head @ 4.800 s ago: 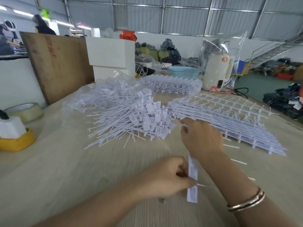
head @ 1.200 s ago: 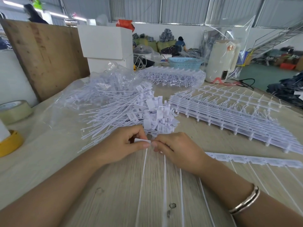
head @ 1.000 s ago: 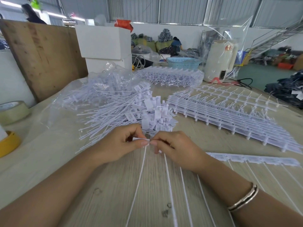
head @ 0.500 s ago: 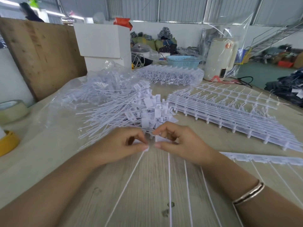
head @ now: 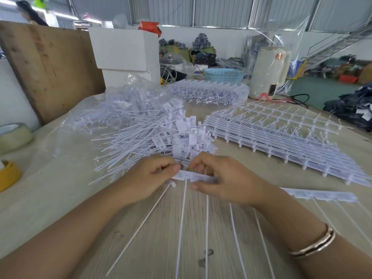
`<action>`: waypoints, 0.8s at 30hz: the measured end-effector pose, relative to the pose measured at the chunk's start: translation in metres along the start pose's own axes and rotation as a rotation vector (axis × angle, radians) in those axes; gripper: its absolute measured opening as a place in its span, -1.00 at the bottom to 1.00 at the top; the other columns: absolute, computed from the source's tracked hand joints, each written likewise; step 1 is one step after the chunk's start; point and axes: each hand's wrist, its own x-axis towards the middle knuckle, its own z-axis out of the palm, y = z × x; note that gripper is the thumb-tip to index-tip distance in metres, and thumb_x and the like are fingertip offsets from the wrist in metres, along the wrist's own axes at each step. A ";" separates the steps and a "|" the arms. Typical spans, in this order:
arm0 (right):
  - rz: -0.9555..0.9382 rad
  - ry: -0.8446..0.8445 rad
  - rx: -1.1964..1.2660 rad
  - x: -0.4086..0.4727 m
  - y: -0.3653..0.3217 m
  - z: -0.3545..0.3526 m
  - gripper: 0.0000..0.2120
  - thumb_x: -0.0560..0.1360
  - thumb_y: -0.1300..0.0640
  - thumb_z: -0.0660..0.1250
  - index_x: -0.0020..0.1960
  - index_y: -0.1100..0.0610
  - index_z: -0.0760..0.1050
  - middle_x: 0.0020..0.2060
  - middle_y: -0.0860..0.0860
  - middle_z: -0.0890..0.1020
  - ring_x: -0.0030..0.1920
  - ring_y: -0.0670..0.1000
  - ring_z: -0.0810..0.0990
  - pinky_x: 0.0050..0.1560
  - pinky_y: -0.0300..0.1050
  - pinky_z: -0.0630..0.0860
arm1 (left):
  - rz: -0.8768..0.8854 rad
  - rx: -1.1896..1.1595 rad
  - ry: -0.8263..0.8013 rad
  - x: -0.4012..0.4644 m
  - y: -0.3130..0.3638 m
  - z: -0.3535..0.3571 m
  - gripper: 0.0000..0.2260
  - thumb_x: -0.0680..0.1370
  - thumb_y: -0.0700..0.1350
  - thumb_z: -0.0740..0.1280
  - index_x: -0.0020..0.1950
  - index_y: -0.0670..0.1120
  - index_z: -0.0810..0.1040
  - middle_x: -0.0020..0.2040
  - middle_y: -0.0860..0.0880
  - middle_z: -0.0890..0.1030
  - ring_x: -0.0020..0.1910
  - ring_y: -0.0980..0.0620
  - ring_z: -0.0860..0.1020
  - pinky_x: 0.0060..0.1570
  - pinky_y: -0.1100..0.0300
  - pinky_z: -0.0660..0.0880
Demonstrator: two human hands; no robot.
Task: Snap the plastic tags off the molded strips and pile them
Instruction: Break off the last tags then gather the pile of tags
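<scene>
A white molded strip (head: 193, 176) of tags lies across the table in front of me, its thin tails pointing toward me. My right hand (head: 227, 176) grips the strip, which runs on under my wrist to the right. My left hand (head: 149, 176) pinches the end tag (head: 172, 184) at the strip's left end; its tail (head: 138, 226) slants left, away from the others. Just beyond my hands lies the pile of loose tags (head: 161, 137). A stack of whole strips (head: 281, 137) sits to the right.
A clear bag of tags (head: 124, 105) and a bagged bundle (head: 207, 93) lie farther back. White boxes (head: 124, 51), a wooden board (head: 46, 65), a blue basket (head: 224, 74) and a wrapped appliance (head: 269, 73) stand behind. Tape rolls (head: 12, 135) sit at the left edge.
My left hand has twisted the end tag off line, so its tail now slants left. My right hand has shifted its grip along the strip.
</scene>
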 end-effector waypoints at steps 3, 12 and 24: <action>0.028 0.003 -0.086 0.001 0.002 0.003 -0.78 0.41 -0.07 0.42 0.01 -0.03 0.51 -0.32 -0.19 0.50 -0.31 -0.19 0.46 -0.29 -0.28 0.37 | 0.042 0.116 -0.009 -0.001 -0.001 0.002 -0.62 0.51 0.09 0.23 -0.26 -0.22 0.54 -0.37 -0.03 0.51 -0.36 0.17 0.43 -0.31 0.30 0.29; -0.009 0.075 0.040 0.001 0.005 0.013 -0.85 0.53 0.06 0.32 -0.03 0.11 0.61 -0.31 -0.01 0.62 -0.30 -0.05 0.53 -0.27 -0.17 0.43 | 0.116 0.053 -0.052 0.000 -0.002 -0.004 -0.74 0.49 0.10 0.32 -0.19 -0.09 0.57 -0.30 0.15 0.57 -0.24 0.17 0.50 -0.17 0.29 0.37; 0.138 0.072 0.539 0.002 0.003 0.011 -0.80 0.56 0.15 0.26 -0.16 0.21 0.57 -0.34 0.01 0.66 -0.32 0.12 0.61 -0.35 -0.11 0.48 | 0.143 -0.084 -0.002 -0.001 -0.001 -0.002 -0.85 0.49 -0.09 0.28 -0.18 -0.15 0.54 -0.29 0.06 0.57 -0.28 0.16 0.52 -0.23 0.36 0.41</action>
